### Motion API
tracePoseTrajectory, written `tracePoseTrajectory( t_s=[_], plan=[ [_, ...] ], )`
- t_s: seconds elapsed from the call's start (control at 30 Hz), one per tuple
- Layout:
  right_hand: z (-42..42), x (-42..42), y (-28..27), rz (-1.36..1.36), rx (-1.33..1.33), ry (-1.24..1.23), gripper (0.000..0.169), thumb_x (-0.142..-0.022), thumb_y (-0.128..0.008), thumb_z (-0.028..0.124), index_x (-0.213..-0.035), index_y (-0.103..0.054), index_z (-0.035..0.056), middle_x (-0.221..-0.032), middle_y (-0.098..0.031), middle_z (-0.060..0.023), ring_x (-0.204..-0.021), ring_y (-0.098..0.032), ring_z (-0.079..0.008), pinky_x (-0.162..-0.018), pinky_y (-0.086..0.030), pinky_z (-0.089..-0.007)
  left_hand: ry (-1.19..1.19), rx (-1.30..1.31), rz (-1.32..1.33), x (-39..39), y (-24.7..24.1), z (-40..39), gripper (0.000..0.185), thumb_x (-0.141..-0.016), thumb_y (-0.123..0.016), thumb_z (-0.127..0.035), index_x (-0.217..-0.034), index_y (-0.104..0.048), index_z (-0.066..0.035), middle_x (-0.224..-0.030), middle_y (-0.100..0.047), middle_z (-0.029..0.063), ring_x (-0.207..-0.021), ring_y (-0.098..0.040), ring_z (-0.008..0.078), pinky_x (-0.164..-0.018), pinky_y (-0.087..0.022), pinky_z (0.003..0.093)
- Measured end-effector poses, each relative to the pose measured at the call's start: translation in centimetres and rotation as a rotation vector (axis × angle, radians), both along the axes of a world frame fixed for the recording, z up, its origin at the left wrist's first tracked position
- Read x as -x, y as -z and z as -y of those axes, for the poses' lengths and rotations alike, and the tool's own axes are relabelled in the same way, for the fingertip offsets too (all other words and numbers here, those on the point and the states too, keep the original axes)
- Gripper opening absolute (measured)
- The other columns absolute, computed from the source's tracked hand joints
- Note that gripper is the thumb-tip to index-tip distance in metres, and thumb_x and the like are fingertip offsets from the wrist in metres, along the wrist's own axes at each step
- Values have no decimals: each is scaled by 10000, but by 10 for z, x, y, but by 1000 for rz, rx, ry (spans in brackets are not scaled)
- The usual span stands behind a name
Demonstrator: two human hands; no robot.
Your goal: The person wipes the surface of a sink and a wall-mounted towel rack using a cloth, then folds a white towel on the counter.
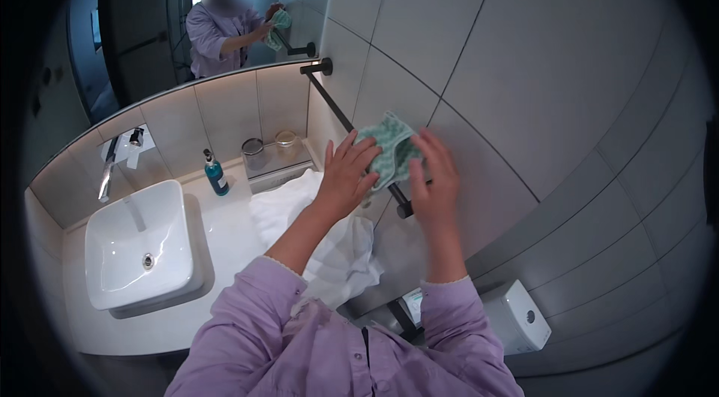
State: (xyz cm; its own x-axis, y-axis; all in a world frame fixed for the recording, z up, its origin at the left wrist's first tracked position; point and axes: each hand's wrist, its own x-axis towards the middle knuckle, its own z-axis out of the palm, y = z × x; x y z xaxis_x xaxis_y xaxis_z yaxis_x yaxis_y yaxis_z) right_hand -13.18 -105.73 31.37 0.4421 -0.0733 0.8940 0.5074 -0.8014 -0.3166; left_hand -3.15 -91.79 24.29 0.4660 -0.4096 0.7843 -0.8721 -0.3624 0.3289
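Note:
A green patterned cloth with a pale edge (391, 144) lies bunched over the black towel bar (331, 98) on the tiled wall. My left hand (348, 175) rests on the cloth's left side, its fingers spread. At the right edge of the cloth is my right hand (435, 180), slightly blurred, with thumb and fingers apart; whether its fingertips touch the cloth cannot be told. White towels (342, 251) lie in a heap on the counter below my left forearm. The mirror (151, 20) reflects my arms and the green cloth.
A white basin (140, 245) stands on the counter (236, 239) under a wall-mounted faucet (108, 172). A blue pump bottle (215, 175) and two glasses (286, 141) on a tray box (281, 164) stand along the back. A toilet tank (519, 318) is at lower right.

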Motion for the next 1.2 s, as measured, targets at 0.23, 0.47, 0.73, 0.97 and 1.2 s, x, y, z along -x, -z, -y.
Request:
tracePoseTrajectory(
  t_s=[0.23,0.47,0.73,0.97,1.2],
  plan=[
    [0,-8,5,-70,102,68,400,-868,-584,173,-1238,-550,27,-1323,-503,-205,-1179,-510,-368,-982,-411,-404,364,104,147,33,8,16,244,-660,-619,-52,-896,-554,-56,-1026,-546,121,-1153,-492,315,-1069,-286,518],
    [-15,-4,-6,-435,337,98,435,-826,-653,307,-1219,-583,134,-1219,-585,-136,-1075,-570,-316,-864,-468,-394,165,136,116,-84,5,1,445,-634,-652,60,-1053,-521,-17,-1222,-510,165,-1212,-439,380,-1017,-374,444],
    [-20,-1,-25,-925,383,127,207,-804,-651,298,-820,-713,101,-772,-650,-87,-686,-608,-281,-609,-452,-373,352,196,31,-1,9,10,355,-652,-621,55,-995,-553,-6,-1133,-528,170,-1181,-473,386,-937,-461,414],
    [-21,-5,-24,-926,307,79,228,-812,-640,301,-947,-702,128,-967,-649,-113,-822,-622,-304,-682,-474,-387,132,163,54,-133,15,2,405,-695,-573,72,-1088,-534,-18,-1213,-522,162,-1201,-470,360,-953,-445,393],
    [-34,-41,-22,-907,388,35,632,-863,-547,88,-1428,-273,22,-1499,-234,-230,-1314,-365,-371,-1037,-374,-391,77,165,67,-142,17,0,476,-638,-558,125,-1098,-554,1,-1204,-528,169,-1239,-443,363,-999,-423,389]
  ],
)
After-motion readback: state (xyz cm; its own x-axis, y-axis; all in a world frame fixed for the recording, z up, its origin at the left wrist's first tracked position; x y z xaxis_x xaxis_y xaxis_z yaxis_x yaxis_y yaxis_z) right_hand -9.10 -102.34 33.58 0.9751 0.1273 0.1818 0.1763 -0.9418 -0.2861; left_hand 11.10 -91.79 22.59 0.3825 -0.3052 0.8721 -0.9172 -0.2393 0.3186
